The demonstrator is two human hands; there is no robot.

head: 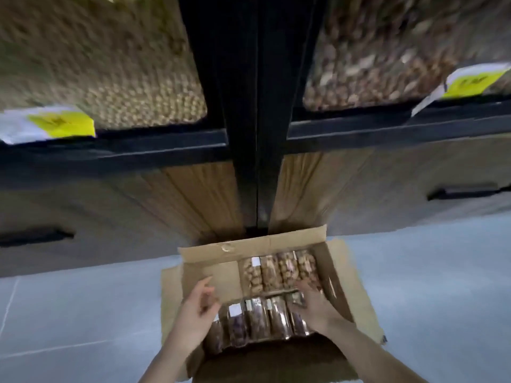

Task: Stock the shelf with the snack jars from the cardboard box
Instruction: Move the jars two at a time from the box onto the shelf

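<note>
An open cardboard box [218, 254] sits on the floor below the shelf unit. Inside lie two rows of clear snack jars on their sides: a far row with pale nuts [272, 272] and a near row with darker contents [260, 317]. The far left part of the box shows bare cardboard. My left hand [197, 306] hovers over the box's left side with its fingers loosely curled, holding nothing. My right hand [311, 302] reaches in at the right, fingers spread over the rightmost near jar [297, 301]; whether it grips the jar is unclear.
Above stands a dark-framed shelf [166, 142] with large bins of nuts [124, 87] and yellow price tags [59, 123]. Wooden cabinet fronts with black handles [36, 236] lie below it. Pale floor tiles [83, 313] surround the box.
</note>
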